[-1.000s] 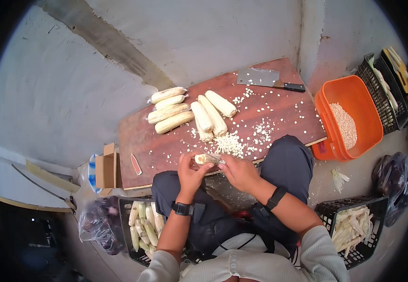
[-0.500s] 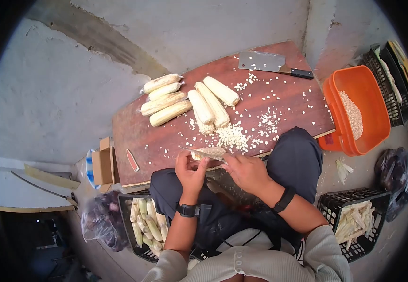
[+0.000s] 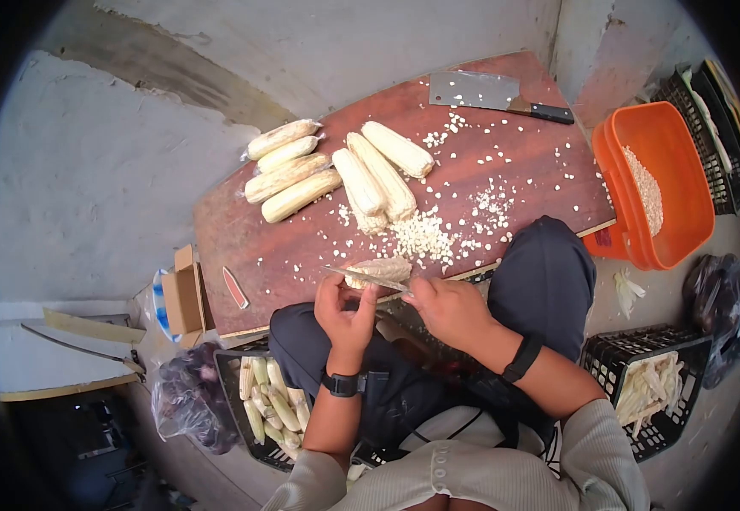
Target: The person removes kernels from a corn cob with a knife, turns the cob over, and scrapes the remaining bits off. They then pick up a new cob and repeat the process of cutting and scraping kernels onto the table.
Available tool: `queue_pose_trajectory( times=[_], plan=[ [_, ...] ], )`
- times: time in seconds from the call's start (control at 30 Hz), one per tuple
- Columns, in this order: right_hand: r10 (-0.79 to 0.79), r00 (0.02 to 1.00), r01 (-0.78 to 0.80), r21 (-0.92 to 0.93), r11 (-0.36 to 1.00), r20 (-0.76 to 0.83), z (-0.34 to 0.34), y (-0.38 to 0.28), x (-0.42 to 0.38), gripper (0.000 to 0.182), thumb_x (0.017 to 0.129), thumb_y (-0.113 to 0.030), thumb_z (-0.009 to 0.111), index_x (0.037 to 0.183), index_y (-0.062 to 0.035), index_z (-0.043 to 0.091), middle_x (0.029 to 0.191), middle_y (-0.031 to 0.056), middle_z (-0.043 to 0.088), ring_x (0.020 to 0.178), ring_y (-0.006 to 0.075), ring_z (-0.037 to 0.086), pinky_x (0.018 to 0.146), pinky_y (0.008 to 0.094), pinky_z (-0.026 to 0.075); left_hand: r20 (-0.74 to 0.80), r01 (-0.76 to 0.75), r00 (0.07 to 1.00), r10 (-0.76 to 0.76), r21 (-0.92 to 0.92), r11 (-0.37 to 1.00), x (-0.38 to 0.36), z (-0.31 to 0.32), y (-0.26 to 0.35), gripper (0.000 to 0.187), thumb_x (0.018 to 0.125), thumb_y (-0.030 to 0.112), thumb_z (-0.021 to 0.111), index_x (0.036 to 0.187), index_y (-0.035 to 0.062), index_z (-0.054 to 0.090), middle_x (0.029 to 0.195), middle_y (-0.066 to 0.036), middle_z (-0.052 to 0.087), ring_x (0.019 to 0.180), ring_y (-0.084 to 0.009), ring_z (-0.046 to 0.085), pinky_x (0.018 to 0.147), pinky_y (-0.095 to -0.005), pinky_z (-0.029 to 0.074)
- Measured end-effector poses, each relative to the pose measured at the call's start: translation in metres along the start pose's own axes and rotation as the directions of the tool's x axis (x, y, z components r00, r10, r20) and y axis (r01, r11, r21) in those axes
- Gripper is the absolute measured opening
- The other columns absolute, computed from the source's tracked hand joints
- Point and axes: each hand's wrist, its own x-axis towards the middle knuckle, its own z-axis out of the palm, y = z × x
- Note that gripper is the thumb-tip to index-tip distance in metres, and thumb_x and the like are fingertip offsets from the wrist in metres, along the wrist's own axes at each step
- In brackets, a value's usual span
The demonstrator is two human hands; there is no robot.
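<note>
Near the table's front edge, my left hand (image 3: 344, 317) is closed around one end of a corn cob (image 3: 391, 269). My right hand (image 3: 453, 312) grips a small knife (image 3: 368, 278), its handle mostly hidden in the fingers. The thin blade lies along the near side of the cob, its tip close to my left fingertips. Loose corn kernels (image 3: 421, 237) are heaped just beyond the cob. Several peeled corn cobs (image 3: 359, 181) lie past that heap, and wrapped corn cobs (image 3: 302, 196) rest beside them on the left.
The reddish table (image 3: 302, 247) carries a cleaver (image 3: 476, 90) at the back and a red-and-white piece (image 3: 235, 288) at left. An orange bin (image 3: 685, 183) with kernels stands right. Crates of corn (image 3: 261, 417) and husks (image 3: 655, 387) flank my legs, with a cardboard box (image 3: 184, 298) beyond.
The view has shifted slightly, so the table sits a little higher in it. The cob's upper side shows more above the blade. Both hands keep their hold.
</note>
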Motion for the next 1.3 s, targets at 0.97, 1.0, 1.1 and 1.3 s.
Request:
queue_pose_trajectory(
  times=[0.97,1.0,1.1,1.3],
  plan=[
    [0.233,0.942,-0.182,-0.214,0.960,0.241,-0.030,-0.036,-0.013,0.013,0.083,-0.007,0.048,0.095,-0.0010,0.049,0.072,0.0158,0.065,0.065,0.0333,0.066,0.054,0.0437,0.051,-0.025,-0.065,0.997,0.069,0.130,0.989,-0.007,-0.002,0.020,0.038,0.080,0.010,0.073,0.110,-0.0038,0.054,0.092,-0.011,0.053,0.065,-0.0133,0.059,0.055,-0.0235,0.051],
    [0.239,0.939,-0.182,-0.231,0.956,0.248,-0.033,-0.038,-0.013,0.015,0.083,-0.007,0.048,0.096,-0.0004,0.049,0.071,0.0160,0.065,0.065,0.0336,0.066,0.054,0.0437,0.052,-0.032,-0.066,0.997,0.071,0.119,0.991,-0.007,-0.001,0.023,0.038,0.079,0.011,0.074,0.109,-0.0035,0.055,0.093,-0.011,0.053,0.066,-0.0133,0.058,0.055,-0.0233,0.051],
    [0.266,0.931,-0.194,-0.277,0.941,0.252,-0.037,-0.049,-0.010,0.016,0.081,-0.005,0.050,0.096,0.0005,0.048,0.069,0.0158,0.063,0.064,0.0335,0.066,0.054,0.0429,0.052,-0.010,-0.100,0.995,0.102,0.161,0.982,-0.007,-0.002,0.026,0.036,0.079,0.011,0.075,0.107,-0.0029,0.056,0.094,-0.011,0.054,0.066,-0.0140,0.058,0.054,-0.0233,0.050],
    [0.239,0.933,-0.164,-0.274,0.948,0.270,-0.034,-0.055,0.004,0.016,0.079,-0.004,0.054,0.092,0.0006,0.047,0.066,0.0167,0.062,0.063,0.0345,0.065,0.055,0.0431,0.051,0.013,-0.124,0.992,0.124,0.187,0.974,-0.011,-0.005,0.025,0.034,0.077,0.011,0.076,0.102,-0.0016,0.057,0.091,-0.010,0.054,0.063,-0.0140,0.057,0.052,-0.0241,0.048]
  ],
)
